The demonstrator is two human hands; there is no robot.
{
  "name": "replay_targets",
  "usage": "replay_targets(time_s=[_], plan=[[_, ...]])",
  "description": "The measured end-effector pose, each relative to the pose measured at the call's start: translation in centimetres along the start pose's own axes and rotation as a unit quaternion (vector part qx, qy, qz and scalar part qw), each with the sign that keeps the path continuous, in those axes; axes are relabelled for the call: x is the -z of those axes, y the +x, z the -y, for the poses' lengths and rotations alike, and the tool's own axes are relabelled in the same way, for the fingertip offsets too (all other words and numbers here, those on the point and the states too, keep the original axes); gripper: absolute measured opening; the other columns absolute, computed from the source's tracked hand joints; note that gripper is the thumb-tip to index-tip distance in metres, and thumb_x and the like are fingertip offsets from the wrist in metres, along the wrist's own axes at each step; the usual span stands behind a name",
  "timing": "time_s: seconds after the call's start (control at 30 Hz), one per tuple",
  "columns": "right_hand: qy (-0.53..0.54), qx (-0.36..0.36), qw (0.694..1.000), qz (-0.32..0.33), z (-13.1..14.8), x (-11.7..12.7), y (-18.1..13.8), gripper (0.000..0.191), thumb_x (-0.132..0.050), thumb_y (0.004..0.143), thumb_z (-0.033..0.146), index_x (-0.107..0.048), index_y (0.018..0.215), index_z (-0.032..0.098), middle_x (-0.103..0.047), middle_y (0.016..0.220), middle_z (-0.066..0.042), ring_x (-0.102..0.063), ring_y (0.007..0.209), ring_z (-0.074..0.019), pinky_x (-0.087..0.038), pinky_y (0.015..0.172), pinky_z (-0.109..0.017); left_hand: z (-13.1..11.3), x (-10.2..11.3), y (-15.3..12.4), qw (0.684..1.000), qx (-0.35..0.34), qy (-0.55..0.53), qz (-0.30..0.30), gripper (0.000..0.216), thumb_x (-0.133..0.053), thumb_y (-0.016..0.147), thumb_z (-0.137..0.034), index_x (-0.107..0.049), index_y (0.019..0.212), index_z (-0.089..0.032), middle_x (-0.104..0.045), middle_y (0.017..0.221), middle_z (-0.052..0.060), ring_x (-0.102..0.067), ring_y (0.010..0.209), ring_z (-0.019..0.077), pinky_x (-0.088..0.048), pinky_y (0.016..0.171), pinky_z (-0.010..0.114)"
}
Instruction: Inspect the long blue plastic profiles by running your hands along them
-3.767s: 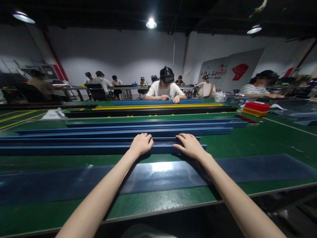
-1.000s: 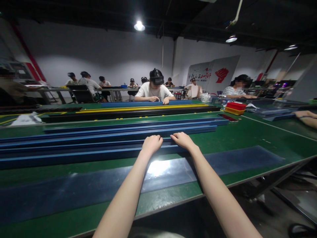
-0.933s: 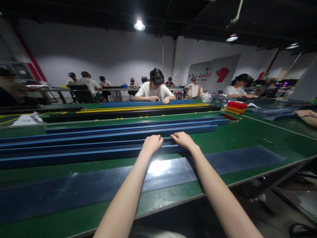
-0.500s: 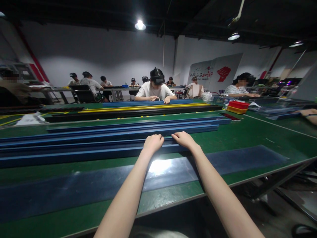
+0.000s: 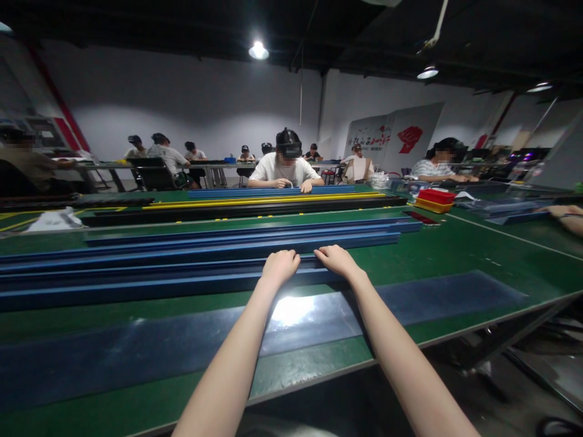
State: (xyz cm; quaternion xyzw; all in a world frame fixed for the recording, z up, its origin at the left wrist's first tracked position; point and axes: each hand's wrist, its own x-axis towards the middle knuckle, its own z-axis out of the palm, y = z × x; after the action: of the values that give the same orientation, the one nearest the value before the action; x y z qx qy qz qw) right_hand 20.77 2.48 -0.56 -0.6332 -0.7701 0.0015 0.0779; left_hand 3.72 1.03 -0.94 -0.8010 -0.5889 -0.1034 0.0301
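Both my arms reach forward over a green table (image 5: 455,255). My left hand (image 5: 281,266) is curled closed over the top edge of the nearest long blue rail (image 5: 136,288), close to that rail's right end. My right hand (image 5: 336,260) lies on the same rail just to the right, fingers bent over its far edge. Behind this rail lie several more long blue rails (image 5: 228,240), side by side. Between me and the rail a long dark blue glossy strip (image 5: 432,294) lies flat on the table.
Black rails with yellow stripes (image 5: 255,203) lie further back. A person in a white shirt (image 5: 285,170) sits opposite, hands on a blue rail. A red and yellow tray (image 5: 432,199) stands back right. Another person's arm (image 5: 565,215) rests at the right edge. More people sit at far tables.
Since 3.8 s ago my hands have come closer together on the near blue rail and my view has turned right. Over the last second they have hardly moved.
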Motion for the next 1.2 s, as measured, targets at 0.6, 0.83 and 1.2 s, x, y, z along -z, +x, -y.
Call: replay_targets(time_s=[0.6, 0.83, 1.2], plan=[[-0.002, 0.001, 1.000, -0.003, -0.07, -0.11, 0.07, 0.047, -0.025, 0.090, 0.042, -0.067, 0.086, 0.020, -0.067, 0.092, -0.009, -0.060, 0.087, -0.0196, -0.038, 0.067, -0.023, -0.04, 0.00, -0.03, 1.000, -0.007, 0.008, -0.010, 0.039, -0.024, 0.089, -0.030, -0.062, 0.089, -0.018, -0.067, 0.095, 0.009, -0.062, 0.090, 0.0213, -0.045, 0.075, 0.031], [-0.005, 0.011, 1.000, -0.005, -0.01, -0.18, 0.09, 0.047, -0.025, 0.090, 0.041, -0.067, 0.087, 0.020, -0.067, 0.093, -0.009, -0.060, 0.088, -0.0195, -0.038, 0.068, -0.024, -0.05, -0.11, -0.05, 1.000, -0.009, 0.014, -0.016, 0.039, -0.025, 0.088, -0.029, -0.062, 0.090, -0.017, -0.067, 0.095, 0.009, -0.062, 0.089, 0.0223, -0.046, 0.075, 0.032], [-0.010, 0.013, 1.000, -0.006, -0.05, -0.28, 0.18, 0.047, -0.025, 0.090, 0.041, -0.067, 0.087, 0.020, -0.068, 0.093, -0.010, -0.060, 0.089, -0.0204, -0.038, 0.067, -0.024, -0.10, -0.02, -0.10, 1.000, -0.012, 0.010, -0.020, 0.040, -0.025, 0.088, -0.028, -0.063, 0.088, -0.016, -0.067, 0.093, 0.010, -0.063, 0.087, 0.0237, -0.047, 0.073, 0.034]])
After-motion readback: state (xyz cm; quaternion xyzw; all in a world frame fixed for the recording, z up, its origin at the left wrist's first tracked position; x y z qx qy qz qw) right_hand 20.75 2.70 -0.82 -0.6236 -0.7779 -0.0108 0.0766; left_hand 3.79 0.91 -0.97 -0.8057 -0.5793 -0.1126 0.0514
